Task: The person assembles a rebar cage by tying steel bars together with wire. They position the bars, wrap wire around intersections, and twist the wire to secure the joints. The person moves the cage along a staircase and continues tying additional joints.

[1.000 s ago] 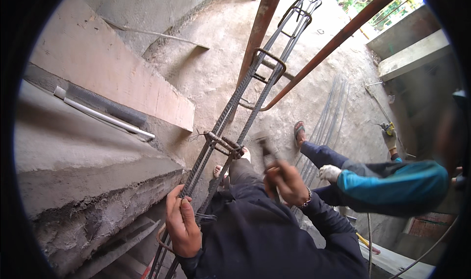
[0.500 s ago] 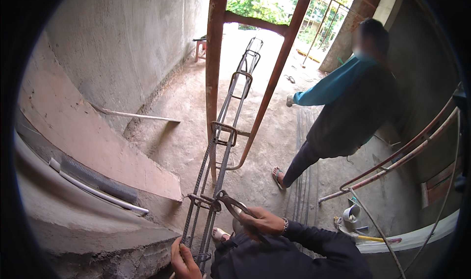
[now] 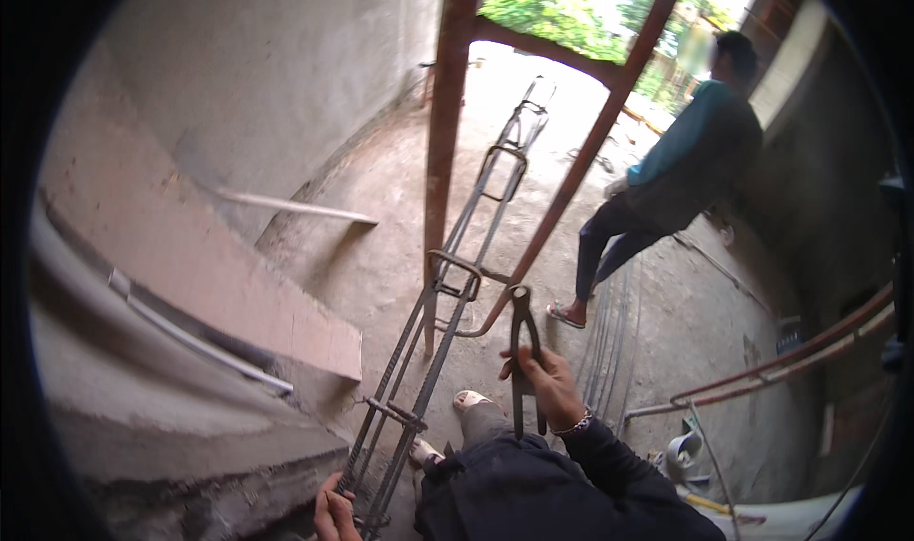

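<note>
A long steel rebar cage (image 3: 442, 358), several ribbed rods joined by square stirrups, slopes from beside me at the lower left toward the bright opening. My left hand (image 3: 335, 511) has its fingers wrapped round the rods at the near end, below a stirrup (image 3: 396, 413). In my right hand (image 3: 550, 385) is a pair of dark metal pincers (image 3: 519, 324), jaws up and handles hanging below the palm. The pincers are to the right of the cage, apart from it. Where the left fingertips meet the rods is partly hidden.
A rusty metal frame (image 3: 444, 160) stands around the cage. A co-worker (image 3: 700, 156) is at the right, near long rods (image 3: 609, 341) on the floor. A concrete ledge (image 3: 200, 446) borders the left. At lower right are a pipe railing (image 3: 752, 379) and a white bucket (image 3: 682, 452).
My right hand has drawn the pincers off the cage's stirrup, rightward and up. My left hand stays on the rods. The co-worker has stepped farther away, and the view has shifted.
</note>
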### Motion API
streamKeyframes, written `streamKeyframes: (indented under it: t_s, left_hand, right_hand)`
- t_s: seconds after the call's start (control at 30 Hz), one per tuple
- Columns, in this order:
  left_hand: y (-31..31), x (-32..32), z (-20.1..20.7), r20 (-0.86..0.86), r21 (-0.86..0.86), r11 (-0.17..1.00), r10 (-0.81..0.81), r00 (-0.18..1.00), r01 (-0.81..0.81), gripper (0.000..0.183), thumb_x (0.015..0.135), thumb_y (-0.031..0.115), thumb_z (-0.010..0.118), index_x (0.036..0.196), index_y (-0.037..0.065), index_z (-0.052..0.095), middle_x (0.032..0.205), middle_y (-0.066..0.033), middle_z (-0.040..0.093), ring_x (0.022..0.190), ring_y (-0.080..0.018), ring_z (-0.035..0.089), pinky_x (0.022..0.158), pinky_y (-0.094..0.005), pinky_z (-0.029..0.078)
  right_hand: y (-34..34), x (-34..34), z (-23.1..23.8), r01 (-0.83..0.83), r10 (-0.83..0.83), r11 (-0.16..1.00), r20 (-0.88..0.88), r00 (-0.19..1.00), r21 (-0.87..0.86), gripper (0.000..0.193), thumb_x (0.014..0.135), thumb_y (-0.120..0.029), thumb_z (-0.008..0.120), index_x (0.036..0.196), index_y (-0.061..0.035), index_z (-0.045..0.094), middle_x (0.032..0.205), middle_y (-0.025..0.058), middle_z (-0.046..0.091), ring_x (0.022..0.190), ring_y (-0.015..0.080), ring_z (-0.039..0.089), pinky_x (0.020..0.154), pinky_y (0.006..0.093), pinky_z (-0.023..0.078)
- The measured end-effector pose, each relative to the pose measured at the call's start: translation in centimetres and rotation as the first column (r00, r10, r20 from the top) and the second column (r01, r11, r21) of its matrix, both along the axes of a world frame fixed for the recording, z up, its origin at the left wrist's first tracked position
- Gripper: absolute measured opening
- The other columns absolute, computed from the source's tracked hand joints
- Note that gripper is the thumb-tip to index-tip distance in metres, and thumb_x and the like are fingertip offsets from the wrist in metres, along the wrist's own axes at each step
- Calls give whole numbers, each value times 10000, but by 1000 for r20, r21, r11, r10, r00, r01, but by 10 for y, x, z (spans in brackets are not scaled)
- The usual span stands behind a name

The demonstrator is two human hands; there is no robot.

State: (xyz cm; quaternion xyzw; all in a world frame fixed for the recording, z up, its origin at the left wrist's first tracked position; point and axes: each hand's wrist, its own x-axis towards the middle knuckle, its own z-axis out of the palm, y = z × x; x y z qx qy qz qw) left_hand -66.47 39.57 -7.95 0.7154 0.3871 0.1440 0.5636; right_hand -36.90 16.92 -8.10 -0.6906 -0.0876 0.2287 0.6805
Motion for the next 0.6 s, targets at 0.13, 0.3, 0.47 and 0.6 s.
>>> streamKeyframes:
  t_s: [0.13,0.3,0.47,0.6]
  left_hand:
    - [-12,15,4,11,78,990,116,993,-116,466,1109,348,401,1153,-58,625,929,-66,597,842,-120,505,822,-272,420]
    - [-38,41,10,352,274,769,479,804,-577,433,1129,302,306,903,-16,493,1037,-149,631,845,-175,488,875,-310,423]
    - [-107,61,7,594,-16,583,659,461,-812,416,1114,419,357,859,91,371,843,-111,522,725,-180,509,700,-312,454]
    - [-168,97,-25,455,-283,369,864,216,-885,452,1066,520,444,882,107,457,749,-44,529,543,-96,478,408,-225,363]
  right_hand:
    - [14,51,12,53,-61,990,59,996,130,357,1090,-325,488,1234,-28,625,951,31,668,806,85,558,696,222,434]
    - [37,96,14,22,-224,900,419,880,435,369,1098,-250,449,1321,32,534,1074,141,663,816,165,609,692,295,486]
    - [51,143,8,29,-349,905,702,621,424,381,1087,-235,487,1310,70,539,1115,180,673,986,235,633,851,366,526]
    - [58,162,0,-156,-96,941,675,731,302,371,1091,-221,473,1316,66,539,1188,162,652,959,200,640,801,339,560]
